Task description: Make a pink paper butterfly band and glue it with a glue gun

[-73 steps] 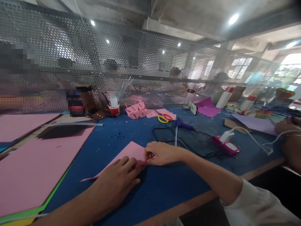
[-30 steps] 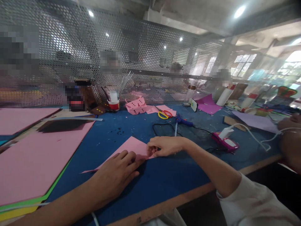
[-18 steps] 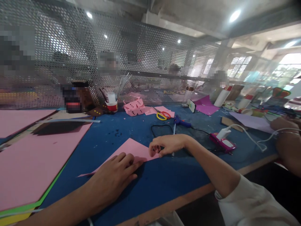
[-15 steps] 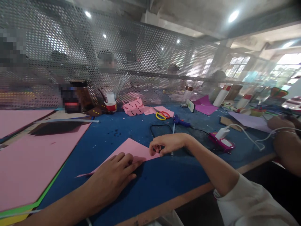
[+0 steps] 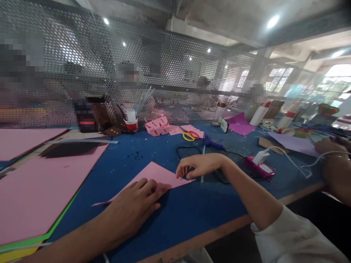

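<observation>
A folded pink paper (image 5: 155,173), roughly triangular, lies on the blue table. My left hand (image 5: 141,199) rests on its near folded edge, fingers stretched out and pressing down. At the paper's right corner is my right hand (image 5: 199,166), its fingers loosely curved and the thumb apart from them. The fingertips are at the paper's surface, with nothing gripped between them. Just beyond this hand lies a blue glue gun (image 5: 212,143), a clear glue stick (image 5: 203,157) pointing from it toward me.
Large pink sheets (image 5: 55,186) are stacked at left. Scissors (image 5: 189,136), a pink dotted paper piece (image 5: 157,126) and a cup (image 5: 131,123) stand farther back. A magenta power strip (image 5: 259,168) with a white charger lies right. Another person's hand (image 5: 330,146) is at far right.
The view has shifted slightly. My right hand's fingers have eased back a little, showing more of the paper's right corner. My left hand stays on the fold.
</observation>
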### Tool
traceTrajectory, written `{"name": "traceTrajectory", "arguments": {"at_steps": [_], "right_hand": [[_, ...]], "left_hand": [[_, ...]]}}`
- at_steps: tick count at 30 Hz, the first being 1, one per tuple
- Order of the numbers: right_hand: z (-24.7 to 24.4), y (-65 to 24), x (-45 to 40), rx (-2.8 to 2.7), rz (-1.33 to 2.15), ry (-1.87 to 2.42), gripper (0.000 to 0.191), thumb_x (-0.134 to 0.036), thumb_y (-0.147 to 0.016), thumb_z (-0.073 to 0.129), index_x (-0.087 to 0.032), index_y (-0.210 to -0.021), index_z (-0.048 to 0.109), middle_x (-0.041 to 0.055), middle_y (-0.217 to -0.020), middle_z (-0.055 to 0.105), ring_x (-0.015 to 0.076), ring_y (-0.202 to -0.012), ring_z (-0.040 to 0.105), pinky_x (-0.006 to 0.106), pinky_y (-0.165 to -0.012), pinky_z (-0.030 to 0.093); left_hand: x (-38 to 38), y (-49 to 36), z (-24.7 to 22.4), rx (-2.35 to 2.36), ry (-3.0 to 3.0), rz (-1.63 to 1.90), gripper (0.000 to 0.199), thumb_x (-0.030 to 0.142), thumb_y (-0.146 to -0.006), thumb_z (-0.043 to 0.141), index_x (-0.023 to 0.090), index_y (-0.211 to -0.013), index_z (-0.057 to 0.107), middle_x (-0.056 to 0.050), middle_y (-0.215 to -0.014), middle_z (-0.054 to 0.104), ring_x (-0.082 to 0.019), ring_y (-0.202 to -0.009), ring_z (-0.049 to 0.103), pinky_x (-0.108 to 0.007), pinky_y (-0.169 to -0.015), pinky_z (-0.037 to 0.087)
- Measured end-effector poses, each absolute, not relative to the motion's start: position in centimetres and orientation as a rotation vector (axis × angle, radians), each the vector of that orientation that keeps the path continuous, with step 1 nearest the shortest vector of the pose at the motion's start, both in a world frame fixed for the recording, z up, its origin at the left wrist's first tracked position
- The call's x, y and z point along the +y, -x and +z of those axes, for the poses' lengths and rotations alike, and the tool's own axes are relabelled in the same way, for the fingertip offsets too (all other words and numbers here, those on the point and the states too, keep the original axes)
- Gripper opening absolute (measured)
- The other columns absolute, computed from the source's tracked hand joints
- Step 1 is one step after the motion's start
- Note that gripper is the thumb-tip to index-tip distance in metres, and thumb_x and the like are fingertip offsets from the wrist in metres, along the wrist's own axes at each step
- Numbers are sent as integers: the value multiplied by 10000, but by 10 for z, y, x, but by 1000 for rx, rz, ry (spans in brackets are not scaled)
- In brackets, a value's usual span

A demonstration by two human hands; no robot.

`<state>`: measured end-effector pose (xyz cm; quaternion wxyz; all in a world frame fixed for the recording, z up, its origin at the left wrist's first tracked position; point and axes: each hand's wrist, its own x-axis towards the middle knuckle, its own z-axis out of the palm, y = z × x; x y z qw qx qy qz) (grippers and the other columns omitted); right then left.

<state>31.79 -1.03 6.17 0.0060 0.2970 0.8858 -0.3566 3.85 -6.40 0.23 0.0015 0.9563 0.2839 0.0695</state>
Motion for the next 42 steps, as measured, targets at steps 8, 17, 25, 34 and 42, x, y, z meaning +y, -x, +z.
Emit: {"name": "traceTrajectory", "arguments": {"at_steps": [8, 17, 25, 34, 42], "right_hand": [[36, -275, -27, 2976, -1003, -1106, 167, -167, -839, 613, -167, -990, 685, 44, -984, 642, 157, -877, 603, 254, -788, 462], [26, -274, -25, 2988, -943, -1101, 155, -157, -824, 591, -171, -957, 669, 43, -973, 632, 160, -860, 580, 263, -767, 451], [21, -269, -28, 3056, -754, -1155, 95, -210, -833, 622, -176, -916, 653, 27, -893, 626, 162, -834, 551, 263, -747, 415], [25, -270, -28, 3018, -830, -1129, 129, -158, -827, 594, -181, -931, 666, 35, -935, 640, 166, -870, 565, 256, -754, 429], [23, -271, -27, 3035, -833, -1128, 126, -160, -827, 608, -181, -934, 671, 32, -921, 639, 163, -859, 565, 257, -756, 430]], "left_hand": [[-67, -39, 2, 955, -2986, 184, 390, 273, -969, 480, 300, -1357, 496, -67, -1050, 588, -231, -914, 511, -366, -801, 426], [-67, -34, 0, 880, -2978, 226, 323, 260, -1000, 409, 240, -1295, 540, -78, -1100, 584, -235, -956, 494, -390, -838, 429], [-65, -33, -2, 858, -3012, 276, 324, 246, -996, 419, 225, -1290, 552, -78, -1091, 602, -237, -953, 507, -398, -830, 438], [-65, -30, -4, 869, -2920, 322, 323, 234, -976, 465, 249, -1278, 578, -65, -1119, 613, -225, -982, 532, -382, -858, 460], [-61, -26, -5, 827, -2840, 408, 309, 189, -991, 393, 228, -1217, 600, -78, -1129, 615, -218, -1008, 541, -367, -874, 461]]}}
